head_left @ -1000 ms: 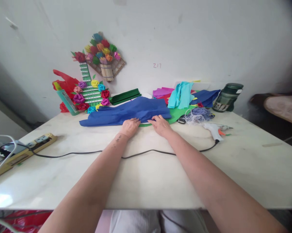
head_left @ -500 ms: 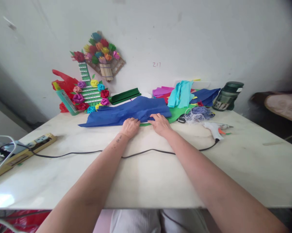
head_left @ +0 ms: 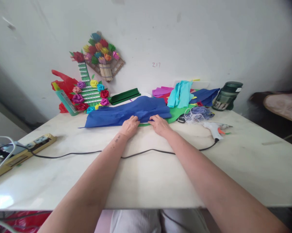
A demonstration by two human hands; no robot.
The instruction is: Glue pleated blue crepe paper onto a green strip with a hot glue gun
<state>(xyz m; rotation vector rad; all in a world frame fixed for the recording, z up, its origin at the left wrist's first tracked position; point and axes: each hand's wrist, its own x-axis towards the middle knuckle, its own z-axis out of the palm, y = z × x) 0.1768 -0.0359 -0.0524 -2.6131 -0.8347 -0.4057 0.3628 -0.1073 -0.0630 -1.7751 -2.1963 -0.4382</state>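
Note:
A wide sheet of blue crepe paper lies across the back of the table, creased along its middle. My left hand is closed on its near edge, fingers curled and thumb side inward. A short gap to the right, my right hand pinches the same edge, fingertips bent over it. Between the hands a thin white strip and green paper show from beneath the blue. My fingertips are partly hidden in the folds.
A hot glue gun lies at right, its black cord crossing under my forearms to a power strip. Pale string, coloured paper and a dark bottle sit behind. A flower-decorated guitar model and glue bottle stand at left.
The near edge of the blue crepe paper is turned slightly under my fingers, and its left corner sits flatter. Both hands have hardly shifted.

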